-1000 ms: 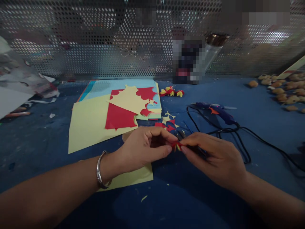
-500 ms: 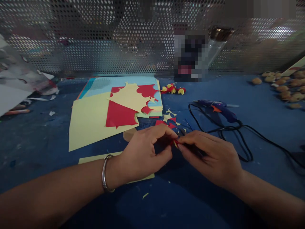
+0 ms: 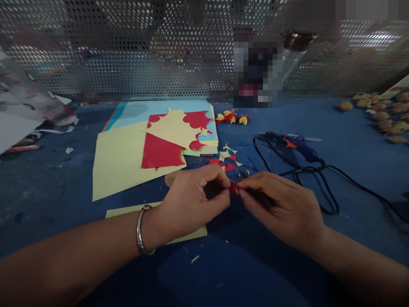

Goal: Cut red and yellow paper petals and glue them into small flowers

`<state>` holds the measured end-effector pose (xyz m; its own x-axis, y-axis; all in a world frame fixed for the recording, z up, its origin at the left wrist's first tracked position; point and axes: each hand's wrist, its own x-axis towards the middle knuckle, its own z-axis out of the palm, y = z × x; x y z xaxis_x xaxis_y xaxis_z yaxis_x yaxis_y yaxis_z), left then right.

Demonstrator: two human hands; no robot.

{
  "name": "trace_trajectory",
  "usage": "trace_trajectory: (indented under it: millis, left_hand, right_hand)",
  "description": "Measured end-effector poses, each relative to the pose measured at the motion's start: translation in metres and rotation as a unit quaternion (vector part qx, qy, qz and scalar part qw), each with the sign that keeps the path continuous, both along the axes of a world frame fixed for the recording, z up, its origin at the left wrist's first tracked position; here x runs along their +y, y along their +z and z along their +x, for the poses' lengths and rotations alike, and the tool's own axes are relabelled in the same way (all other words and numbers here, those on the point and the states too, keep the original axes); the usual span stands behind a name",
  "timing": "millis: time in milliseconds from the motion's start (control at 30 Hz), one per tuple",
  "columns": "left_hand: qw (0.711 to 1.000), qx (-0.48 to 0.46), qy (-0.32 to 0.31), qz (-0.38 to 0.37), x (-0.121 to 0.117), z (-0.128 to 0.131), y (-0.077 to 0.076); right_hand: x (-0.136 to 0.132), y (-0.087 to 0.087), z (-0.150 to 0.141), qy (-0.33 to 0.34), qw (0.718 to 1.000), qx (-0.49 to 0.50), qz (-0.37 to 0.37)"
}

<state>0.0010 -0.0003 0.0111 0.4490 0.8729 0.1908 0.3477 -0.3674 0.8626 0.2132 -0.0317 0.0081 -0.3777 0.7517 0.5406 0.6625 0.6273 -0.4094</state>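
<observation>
Between both sets of fingertips is a small red and yellow paper piece (image 3: pixel 234 188), mostly covered by them. My left hand (image 3: pixel 198 196), with a silver bangle at its wrist, pinches its left side. On the other side, the thumb and fingers of my right hand (image 3: pixel 281 204) grip it too. Just beyond the fingers lie red and yellow paper scraps (image 3: pixel 225 160). Further back sit several red and yellow paper pieces (image 3: pixel 232 117). Under my left forearm rests a pale yellow strip of paper (image 3: pixel 188 234).
Left of centre are coloured paper sheets (image 3: pixel 118 162) with cut red paper (image 3: pixel 161 153) on top. A blue glue gun (image 3: pixel 300 145) with a looping black cord (image 3: pixel 361 183) lies at right. Nutshell-like brown pieces (image 3: pixel 383 115) are heaped far right. A perforated metal panel (image 3: pixel 143 55) stands behind.
My left fingertips have closed in on the paper piece and it has turned slightly, showing more red. Both hands stay in nearly the same place.
</observation>
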Motion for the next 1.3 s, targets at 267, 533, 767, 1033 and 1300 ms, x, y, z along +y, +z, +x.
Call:
trace_trajectory:
  millis: [267,533,767,1033,1300]
  left_hand:
    - [0.992,0.082,-0.022,0.088,-0.0013,-0.0042,0.0063]
    - [0.996,0.057,-0.022,0.071,-0.0012,-0.0022,0.0037]
    - [0.996,0.078,-0.013,0.043,0.0003,-0.0032,0.0027]
    - [0.991,0.115,-0.009,0.073,0.0015,-0.004,0.0068]
    - [0.987,0.104,-0.04,0.113,0.0021,-0.0047,0.0018]
  right_hand:
    - [-0.0005,-0.0009,-0.0004,0.006,1.0,0.007,-0.022]
    - [-0.0009,-0.0042,0.0017,-0.013,1.0,-0.004,-0.028]
    - [-0.0001,-0.0042,0.0001,0.01,1.0,-0.004,-0.026]
    - [-0.0003,-0.0049,0.0011,0.003,1.0,-0.01,-0.025]
    - [-0.0024,-0.005,0.0005,0.0,1.0,-0.015,-0.023]
